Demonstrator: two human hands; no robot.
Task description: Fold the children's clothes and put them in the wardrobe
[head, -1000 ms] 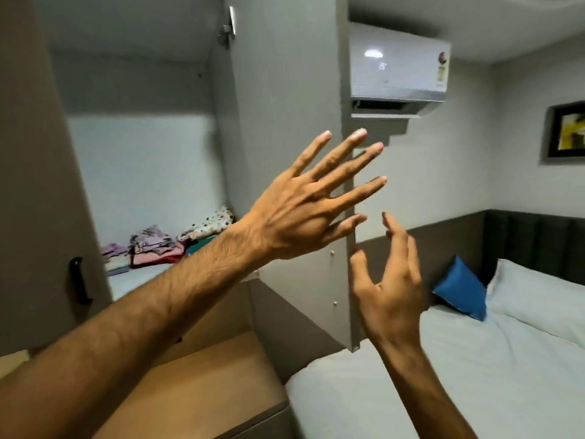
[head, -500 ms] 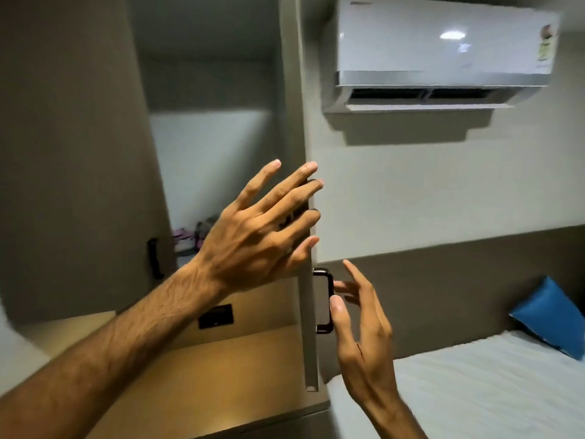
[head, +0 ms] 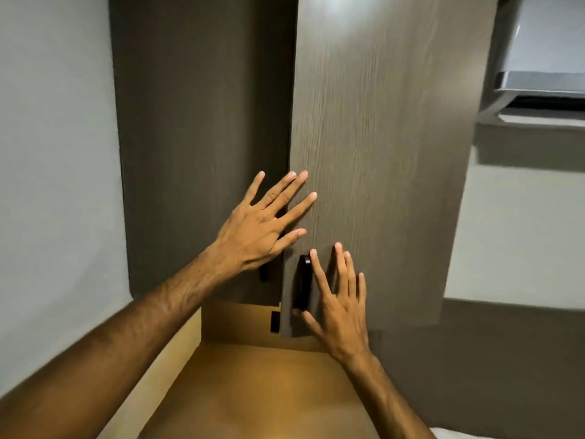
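Far left of the frame: plain pale wall [head: 53, 153], bare from top to bottom. Next to it, in the centre left: darker left wardrobe door [head: 202, 122], flat and shut, its lower edge ending just above the wooden top [head: 253, 391] of a low cabinet. Small dark handle [head: 263, 275] partly hidden under the wrist there.

Centre: left hand [head: 256, 231] spread wide, fingers apart, palm toward the doors, holding nothing; fingertips [head: 311, 196] reaching over the seam onto the lighter right wardrobe door [head: 380, 153]. Touching or only very near, cannot tell. Left edge of that door standing slightly forward of the dark one, thin dark gap along the seam.

Lower centre: black vertical handle [head: 304, 283] near the door's left edge. Right hand [head: 340, 312] just beside it, open, fingers stretched upward against the door face, thumb below the handle's lower end, not closed around it.

Below both hands: free wooden surface, nothing on it. Children's clothes not visible anywhere; wardrobe interior hidden behind the doors.

Upper right of the frame: white air conditioner [head: 544, 68], well apart from the door's right edge, pale wall between.
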